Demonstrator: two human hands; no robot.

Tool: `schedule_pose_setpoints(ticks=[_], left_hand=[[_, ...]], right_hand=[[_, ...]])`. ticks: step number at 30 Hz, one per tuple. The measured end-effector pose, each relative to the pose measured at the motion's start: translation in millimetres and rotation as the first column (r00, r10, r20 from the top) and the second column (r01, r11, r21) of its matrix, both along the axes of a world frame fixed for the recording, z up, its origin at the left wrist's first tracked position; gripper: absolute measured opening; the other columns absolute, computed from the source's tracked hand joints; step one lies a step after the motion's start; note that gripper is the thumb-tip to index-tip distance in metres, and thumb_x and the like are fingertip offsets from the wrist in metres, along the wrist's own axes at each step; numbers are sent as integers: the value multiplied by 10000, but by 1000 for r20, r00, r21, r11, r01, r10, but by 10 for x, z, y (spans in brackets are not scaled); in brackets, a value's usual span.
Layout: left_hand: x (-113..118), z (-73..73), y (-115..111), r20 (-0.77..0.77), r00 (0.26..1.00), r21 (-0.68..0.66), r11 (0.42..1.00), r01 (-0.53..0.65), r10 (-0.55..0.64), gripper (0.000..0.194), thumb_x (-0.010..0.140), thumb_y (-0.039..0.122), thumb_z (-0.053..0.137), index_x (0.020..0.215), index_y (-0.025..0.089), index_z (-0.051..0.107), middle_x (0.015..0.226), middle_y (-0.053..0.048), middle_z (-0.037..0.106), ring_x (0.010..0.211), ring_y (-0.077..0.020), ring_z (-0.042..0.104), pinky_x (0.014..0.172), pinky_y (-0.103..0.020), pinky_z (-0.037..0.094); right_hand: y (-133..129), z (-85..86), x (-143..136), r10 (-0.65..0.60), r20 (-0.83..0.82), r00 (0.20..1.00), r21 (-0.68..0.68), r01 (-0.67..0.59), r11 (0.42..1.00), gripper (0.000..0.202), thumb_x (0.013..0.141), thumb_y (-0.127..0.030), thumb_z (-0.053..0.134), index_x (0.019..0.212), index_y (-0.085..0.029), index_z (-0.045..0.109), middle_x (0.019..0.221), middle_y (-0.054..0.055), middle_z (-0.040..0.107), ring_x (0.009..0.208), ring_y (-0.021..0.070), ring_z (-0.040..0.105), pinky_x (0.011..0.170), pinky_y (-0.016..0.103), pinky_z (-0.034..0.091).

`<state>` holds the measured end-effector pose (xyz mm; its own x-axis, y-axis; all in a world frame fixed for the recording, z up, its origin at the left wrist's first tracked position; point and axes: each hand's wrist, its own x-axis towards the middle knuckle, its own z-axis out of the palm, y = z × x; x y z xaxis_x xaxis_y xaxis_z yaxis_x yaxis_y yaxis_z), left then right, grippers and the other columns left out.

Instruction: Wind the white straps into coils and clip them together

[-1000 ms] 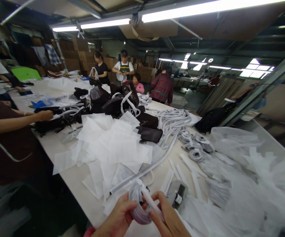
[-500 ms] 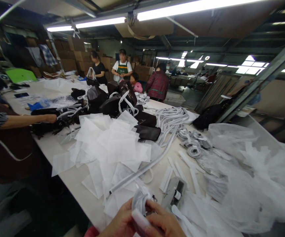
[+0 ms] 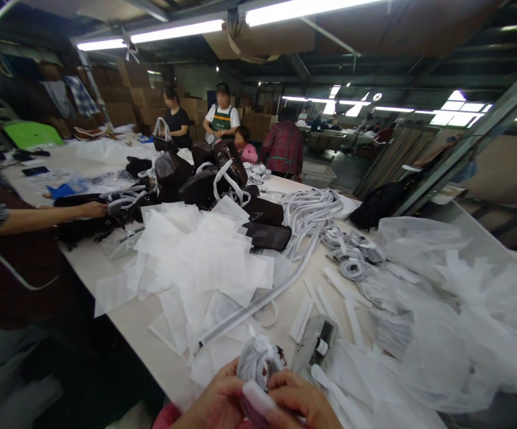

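Note:
At the bottom centre, my left hand (image 3: 217, 396) and my right hand (image 3: 300, 399) are both closed on one coiled grey-white strap (image 3: 253, 360). A white strip (image 3: 258, 398) lies across the coil between my fingers. Just right of my hands, a grey tape dispenser (image 3: 315, 344) sits on the table (image 3: 137, 333). Beyond the coil, a long grey strap (image 3: 253, 307) runs up to a heap of straps (image 3: 309, 208). Thin white sheets (image 3: 195, 250) are piled left of it.
Dark bags (image 3: 182, 179) are heaped behind the sheets. A person's arm (image 3: 56, 215) reaches in at the left. Coiled straps (image 3: 352, 253), white strips (image 3: 325, 304) and clear plastic bags (image 3: 446, 345) lie at the right. Several people stand behind the table.
The view has shifted slightly. The coil has turned a little in my hands, opening its middle to view. The person's hand at the left has moved slightly to the right.

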<state>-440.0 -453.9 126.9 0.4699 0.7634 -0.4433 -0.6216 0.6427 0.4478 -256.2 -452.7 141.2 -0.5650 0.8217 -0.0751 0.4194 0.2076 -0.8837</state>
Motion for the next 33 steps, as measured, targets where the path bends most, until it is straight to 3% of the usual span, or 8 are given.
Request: schedule_pose_setpoints(ticks=[3, 6, 10, 14, 21, 26, 30, 33], left_hand=[[-13, -62, 2, 17, 999, -3, 999, -37, 37, 480, 520, 94, 605, 988, 111, 705, 907, -100, 697, 813, -213, 612, 746, -311, 436], [-28, -76, -2, 67, 997, -12, 999, -48, 49, 418, 526, 103, 591, 923, 123, 720, 869, -88, 699, 790, -198, 603, 777, -320, 437], [-43, -71, 10, 126, 991, -23, 999, -47, 50, 406, 538, 102, 594, 920, 120, 729, 870, -87, 699, 820, -195, 601, 816, -325, 442], [-23, -93, 25, 84, 992, 17, 995, -96, 94, 380, 602, 137, 683, 980, 120, 718, 898, -89, 695, 825, -184, 609, 804, -298, 443], [75, -171, 35, -61, 978, 39, 980, -197, 199, 382, 573, 185, 817, 937, 133, 715, 845, -68, 687, 757, -156, 601, 726, -260, 447], [35, -179, 27, -6, 984, -20, 984, -179, 179, 378, 524, 104, 686, 898, 135, 723, 808, -58, 683, 726, -146, 584, 718, -261, 444], [77, -191, 44, -8, 988, 4, 988, -152, 152, 459, 461, 61, 583, 889, 145, 724, 784, -44, 674, 691, -141, 571, 669, -249, 428], [133, -287, 70, -55, 978, 41, 979, -200, 202, 449, 459, 65, 588, 878, 161, 719, 751, -30, 664, 652, -139, 554, 614, -243, 406]], right_hand=[[-24, -91, -29, -109, 42, 993, 91, 105, 990, 208, 863, -270, 549, 733, -206, 699, 870, 39, 682, 779, 142, 650, 704, 205, 465], [-44, -207, -70, -144, 70, 987, 237, 124, 964, 174, 830, -187, 530, 679, -182, 617, 826, 42, 680, 726, 128, 648, 655, 188, 462], [-75, -370, -127, -285, 127, 950, 432, 206, 878, 104, 772, -137, 473, 740, -197, 551, 724, 16, 617, 666, 139, 623, 600, 206, 460], [-98, -505, -196, -365, 187, 912, 543, 213, 812, 157, 824, -143, 394, 763, -202, 526, 792, 38, 604, 682, 146, 636, 642, 232, 500], [-77, -485, -283, -398, 386, 832, 644, 66, 762, 136, 831, -172, 427, 762, -221, 532, 814, 35, 615, 558, 137, 636, 485, 231, 448], [-70, -431, -309, -359, 371, 856, 594, 78, 800, 146, 830, -172, 438, 747, -218, 549, 810, 31, 616, 614, 123, 656, 528, 211, 458], [-80, -371, -361, -396, 526, 753, 593, 10, 805, 174, 727, -100, 493, 744, -241, 594, 810, 20, 632, 592, 165, 661, 461, 257, 422], [-58, -345, -419, -405, 601, 689, 575, -21, 818, 202, 685, -81, 510, 732, -248, 614, 830, 27, 657, 591, 193, 674, 433, 278, 398]])
